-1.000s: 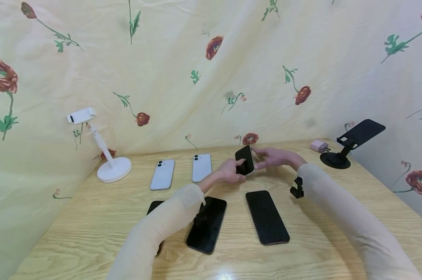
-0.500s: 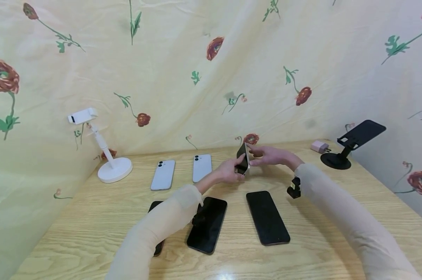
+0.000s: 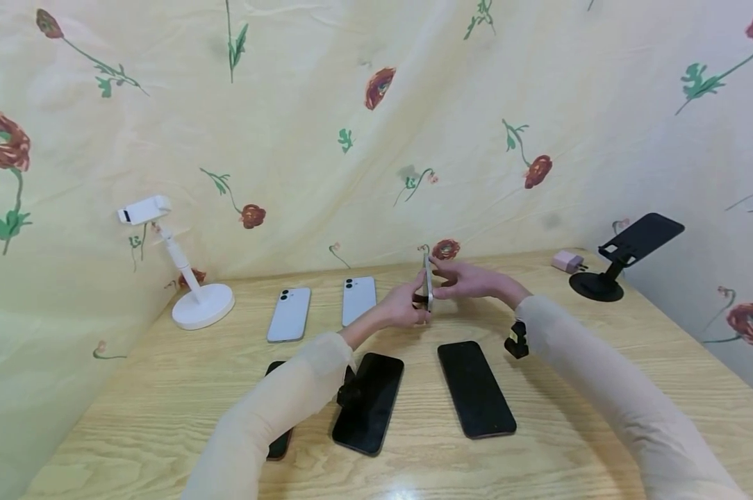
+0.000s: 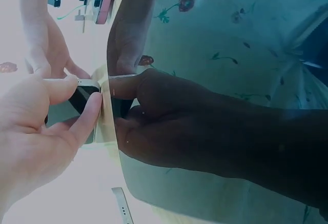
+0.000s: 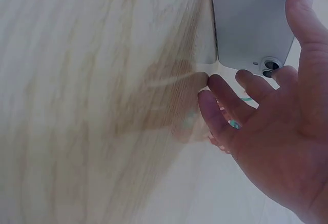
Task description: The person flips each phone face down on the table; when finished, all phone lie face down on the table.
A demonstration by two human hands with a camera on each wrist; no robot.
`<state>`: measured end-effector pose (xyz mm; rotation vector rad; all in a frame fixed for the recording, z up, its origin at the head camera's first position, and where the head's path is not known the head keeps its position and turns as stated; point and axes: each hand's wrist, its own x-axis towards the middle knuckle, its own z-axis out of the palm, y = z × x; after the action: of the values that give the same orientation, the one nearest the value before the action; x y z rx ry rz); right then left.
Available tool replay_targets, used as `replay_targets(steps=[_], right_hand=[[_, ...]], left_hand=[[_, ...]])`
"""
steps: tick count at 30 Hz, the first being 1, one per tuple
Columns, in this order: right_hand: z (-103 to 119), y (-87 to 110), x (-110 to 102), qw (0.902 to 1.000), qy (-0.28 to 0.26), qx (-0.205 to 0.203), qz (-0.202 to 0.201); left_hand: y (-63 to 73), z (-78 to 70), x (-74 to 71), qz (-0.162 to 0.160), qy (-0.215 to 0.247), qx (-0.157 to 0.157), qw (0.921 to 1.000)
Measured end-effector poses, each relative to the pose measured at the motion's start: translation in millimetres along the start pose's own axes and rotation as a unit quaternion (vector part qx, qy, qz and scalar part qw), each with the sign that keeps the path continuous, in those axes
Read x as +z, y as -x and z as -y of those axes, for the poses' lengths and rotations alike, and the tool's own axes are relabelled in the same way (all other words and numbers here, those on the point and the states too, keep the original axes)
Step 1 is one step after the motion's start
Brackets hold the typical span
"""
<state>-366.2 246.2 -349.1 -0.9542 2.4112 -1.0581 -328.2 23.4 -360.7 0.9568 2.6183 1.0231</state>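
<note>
A phone (image 3: 428, 285) with pale edges stands on its long side at the table's back, edge-on in the head view. My left hand (image 3: 401, 305) pinches it between thumb and fingers from the left. On the other side is my right hand (image 3: 470, 279), fingers loosely bent around the phone's back. The right wrist view shows that silver back (image 5: 251, 19) with its two camera lenses; the right thumb (image 5: 302, 8) lies along its upper edge and the fingertips hover beside the camera end. In the left wrist view, the left fingers (image 4: 87, 116) overlap the dark screen.
Two white phones (image 3: 290, 314) lie face down left of the hands. Nearer are several black-screened phones (image 3: 476, 389), one partly under the left sleeve (image 3: 276, 417). A white phone stand (image 3: 204, 305) is at left; a black stand (image 3: 601, 285) and pink charger (image 3: 567, 261) are at right.
The phone has turned from screen facing the head camera to edge-on, upright on its long side. Both hands have shifted slightly left with it.
</note>
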Motion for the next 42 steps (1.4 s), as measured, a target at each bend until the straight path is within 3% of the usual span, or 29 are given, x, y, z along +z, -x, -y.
replay_targets(steps=[11,22,28,42], right_hand=[[-1,-3.0,5,0.9989,0.042,0.007,-0.021],[1,-2.6,10,0.9986,0.048,-0.005,-0.023],[0,-2.6,12,0.9964,0.074,0.035,-0.023],[-1,-2.6,16,0.9899,0.121,0.07,-0.021]], left_hand=[[3.5,-2.1,1.4,-0.016,0.022,-0.011,0.9996],[6.4,-3.7,6.3,-0.019,0.086,-0.008,0.9961],[6.7,-3.4,7.0,-0.009,0.138,-0.013,0.9904],[4.4,-2.1,7.6,-0.023,0.098,-0.047,0.9938]])
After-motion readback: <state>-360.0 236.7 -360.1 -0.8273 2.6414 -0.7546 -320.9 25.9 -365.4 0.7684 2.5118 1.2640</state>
